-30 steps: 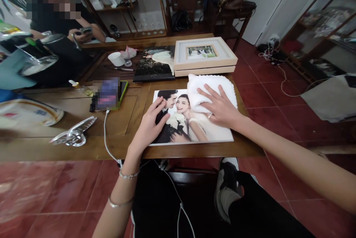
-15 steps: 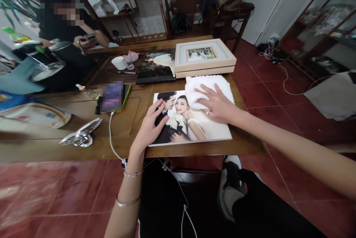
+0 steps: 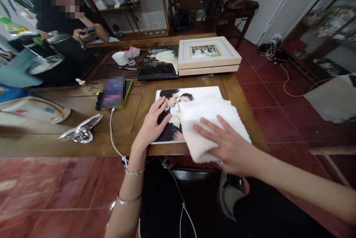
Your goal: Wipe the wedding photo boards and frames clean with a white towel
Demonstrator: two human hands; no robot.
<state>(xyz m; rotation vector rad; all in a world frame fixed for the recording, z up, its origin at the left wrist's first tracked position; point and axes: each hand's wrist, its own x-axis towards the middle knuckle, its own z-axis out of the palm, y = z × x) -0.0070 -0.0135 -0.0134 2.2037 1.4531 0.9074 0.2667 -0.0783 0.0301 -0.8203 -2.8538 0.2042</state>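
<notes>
Wedding print [image 3: 172,98] lies flat at the table's [image 3: 69,145] near right edge; my left hand [image 3: 152,124] steadies it, fingers spread; my right hand [image 3: 230,149], fingers splayed, presses a white towel [image 3: 211,123] over its near right corner; the wiping seems about midway, with the left part yet to cover.

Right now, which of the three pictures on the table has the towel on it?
The large bright print at the front edge; the dark print and framed picture lie behind, uncovered.
</notes>
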